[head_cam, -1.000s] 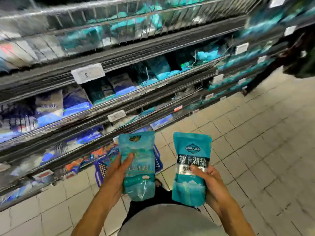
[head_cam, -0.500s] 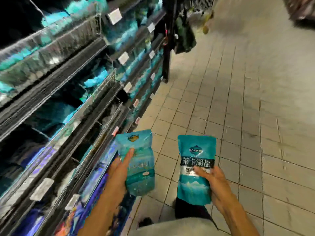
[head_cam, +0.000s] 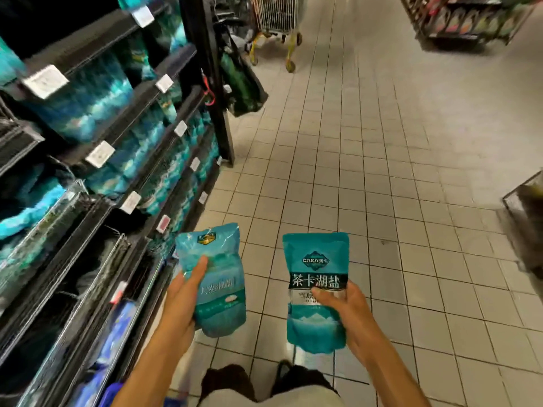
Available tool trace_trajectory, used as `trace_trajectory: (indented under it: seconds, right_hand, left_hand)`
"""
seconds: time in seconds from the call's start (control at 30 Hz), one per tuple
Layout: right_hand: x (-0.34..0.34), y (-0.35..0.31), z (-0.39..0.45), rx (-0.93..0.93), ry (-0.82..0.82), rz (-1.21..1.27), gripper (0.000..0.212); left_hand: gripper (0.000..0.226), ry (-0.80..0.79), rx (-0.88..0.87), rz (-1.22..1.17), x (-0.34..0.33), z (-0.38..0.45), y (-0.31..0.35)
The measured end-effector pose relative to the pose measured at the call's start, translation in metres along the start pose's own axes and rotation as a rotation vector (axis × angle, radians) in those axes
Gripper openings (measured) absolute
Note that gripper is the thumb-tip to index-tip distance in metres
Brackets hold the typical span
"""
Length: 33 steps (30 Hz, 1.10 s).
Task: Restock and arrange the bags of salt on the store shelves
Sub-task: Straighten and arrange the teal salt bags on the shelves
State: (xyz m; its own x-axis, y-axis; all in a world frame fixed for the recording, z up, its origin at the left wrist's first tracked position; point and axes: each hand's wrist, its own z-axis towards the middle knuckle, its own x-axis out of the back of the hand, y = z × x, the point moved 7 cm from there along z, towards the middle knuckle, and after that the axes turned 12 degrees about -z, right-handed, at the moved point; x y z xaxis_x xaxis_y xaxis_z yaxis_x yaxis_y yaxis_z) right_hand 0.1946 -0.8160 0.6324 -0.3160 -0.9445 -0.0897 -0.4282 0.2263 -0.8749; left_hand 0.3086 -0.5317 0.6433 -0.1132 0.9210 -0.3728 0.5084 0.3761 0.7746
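Stocked shelves point(head_cam: 123, 118) of teal salt run along the left, tiled floor point(head_cam: 367, 177) stretching far. Each of the hands grips one upright bag, label facing up, probably for matching to shelf slots: left hand point(head_cam: 183, 301) with the paler bag point(head_cam: 216, 277), right hand point(head_cam: 349, 315) with the darker bag point(head_cam: 316, 292).

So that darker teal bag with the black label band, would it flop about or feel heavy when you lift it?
The darker teal bag probably keeps its shape: it stands upright in the right hand without sagging. Its bulging lower part suggests it's heavy for its size. The glossy film may be slippery; the thumb presses across its front.
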Motion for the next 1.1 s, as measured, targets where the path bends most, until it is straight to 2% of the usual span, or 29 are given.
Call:
trace_trajectory:
  seconds: [0.13,0.37,0.47,0.7,0.8,0.97,1.03,1.1]
  right_hand:
    - [0.011,-0.037,0.047,0.028,0.004,0.008,0.038]
    - [0.005,-0.1,0.15,0.075,0.024,-0.036,0.042]
    - [-0.005,-0.136,0.2,0.097,0.034,-0.059,0.051]
    - [-0.033,-0.226,0.296,0.165,0.036,-0.061,0.052]
    - [-0.043,-0.261,0.336,0.192,0.015,-0.062,0.057]
    - [-0.057,-0.311,0.407,0.219,-0.056,-0.059,0.053]
    - [-0.064,-0.331,0.439,0.229,-0.108,-0.055,0.048]
    - [-0.071,-0.353,0.477,0.229,-0.159,-0.071,0.051]
  left_hand:
    - [0.047,-0.011,-0.029,0.008,-0.038,0.04,0.019]
    - [0.044,-0.042,-0.102,0.032,-0.086,0.131,0.077]
    - [0.04,-0.044,-0.135,-0.001,-0.103,0.18,0.114]
    - [0.072,-0.066,-0.199,0.002,-0.143,0.275,0.197]
    - [0.064,-0.055,-0.237,-0.003,-0.157,0.308,0.228]
    - [0.034,-0.015,-0.31,-0.044,-0.181,0.357,0.273]
    - [0.033,0.005,-0.341,-0.067,-0.191,0.374,0.291]
    - [0.035,0.055,-0.388,-0.077,-0.2,0.393,0.308]
